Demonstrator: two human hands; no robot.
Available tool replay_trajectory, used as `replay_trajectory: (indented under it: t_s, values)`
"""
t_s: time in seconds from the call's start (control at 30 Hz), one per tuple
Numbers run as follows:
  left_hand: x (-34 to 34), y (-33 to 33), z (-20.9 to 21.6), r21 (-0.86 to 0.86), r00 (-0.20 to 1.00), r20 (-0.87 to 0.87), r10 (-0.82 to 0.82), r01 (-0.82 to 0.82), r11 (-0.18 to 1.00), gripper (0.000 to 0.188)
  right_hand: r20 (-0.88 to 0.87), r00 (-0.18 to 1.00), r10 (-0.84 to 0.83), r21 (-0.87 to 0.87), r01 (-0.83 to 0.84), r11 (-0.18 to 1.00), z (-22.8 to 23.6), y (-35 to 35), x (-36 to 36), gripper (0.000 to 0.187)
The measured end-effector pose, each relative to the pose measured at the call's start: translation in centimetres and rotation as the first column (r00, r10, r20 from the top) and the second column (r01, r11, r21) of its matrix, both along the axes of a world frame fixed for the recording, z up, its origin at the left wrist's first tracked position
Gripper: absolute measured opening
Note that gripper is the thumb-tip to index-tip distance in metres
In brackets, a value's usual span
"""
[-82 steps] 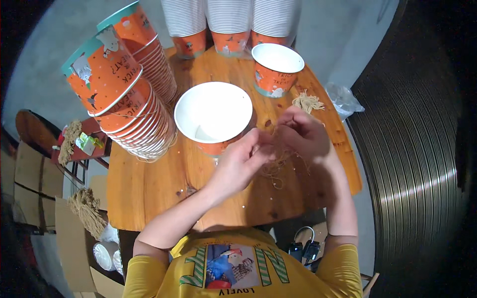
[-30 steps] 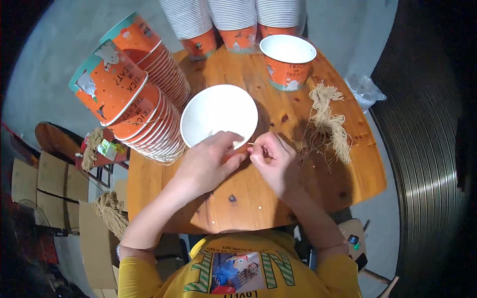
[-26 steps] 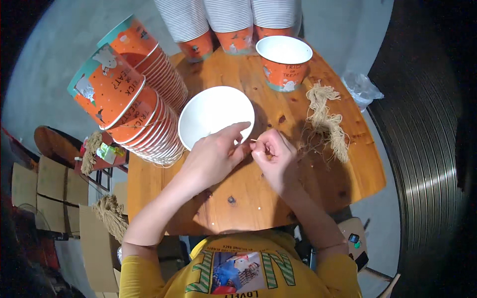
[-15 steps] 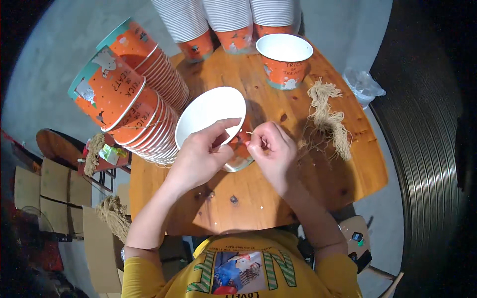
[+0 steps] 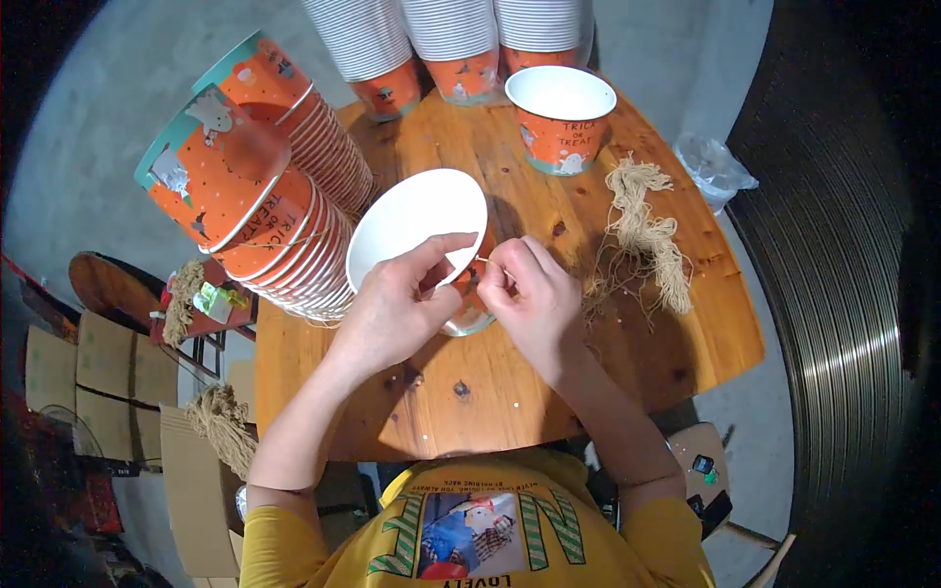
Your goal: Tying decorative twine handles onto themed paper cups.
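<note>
An orange paper bucket with a white inside (image 5: 417,211) stands tilted on the table in front of me. My left hand (image 5: 407,299) grips its near rim, the fingers reaching over the edge into it. At the bucket's right side my right hand (image 5: 534,304) is closed in a pinch on a thin tan string (image 5: 481,259). The string's end meets the bucket wall just below the rim. Whether it passes through a hole is too small to tell. A bundle of tan strings (image 5: 647,235) lies on the table to the right of my right hand.
Tall leaning stacks of orange buckets (image 5: 294,235) stand at the left. More nested buckets (image 5: 451,59) line the back, and a single upright bucket (image 5: 561,122) is at the back right of the wooden table (image 5: 510,412). A clear plastic bag (image 5: 716,167) sits beyond the right edge.
My right hand has moved slightly left and up, bringing the string's end against the bucket just under its rim. My left hand keeps its hold.
</note>
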State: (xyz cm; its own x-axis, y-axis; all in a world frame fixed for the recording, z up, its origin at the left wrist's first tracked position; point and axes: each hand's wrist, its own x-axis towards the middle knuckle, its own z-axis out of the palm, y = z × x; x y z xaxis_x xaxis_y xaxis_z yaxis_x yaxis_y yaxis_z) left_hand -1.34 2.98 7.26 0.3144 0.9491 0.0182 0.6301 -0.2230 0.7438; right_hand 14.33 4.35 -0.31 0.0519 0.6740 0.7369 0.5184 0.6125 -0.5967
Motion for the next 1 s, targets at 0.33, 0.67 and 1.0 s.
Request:
replay_trajectory:
  t_s: [0.33, 0.67, 1.0]
  values:
    - [0.2, -0.1, -0.4, 0.012, 0.999, 0.024, -0.023, 0.022, 1.0, 0.045, 0.064, 0.998, -0.021, 0.022, 0.019, 1.0, -0.1, -0.1, 0.2, 0.015]
    - [0.8, -0.3, -0.1, -0.078, 0.999, 0.001, -0.051, 0.051, 0.996, 0.049, 0.036, 0.999, 0.0, 0.029, -0.001, 1.0, -0.7, -0.4, 0.6, 0.015]
    - [0.4, 2.2, -2.8, -0.018, 0.975, 0.116, -0.189, 0.193, 0.981, 0.023, 0.036, 0.999, 0.002, -0.012, -0.002, 1.0, -1.4, -0.8, 1.0, 0.014]
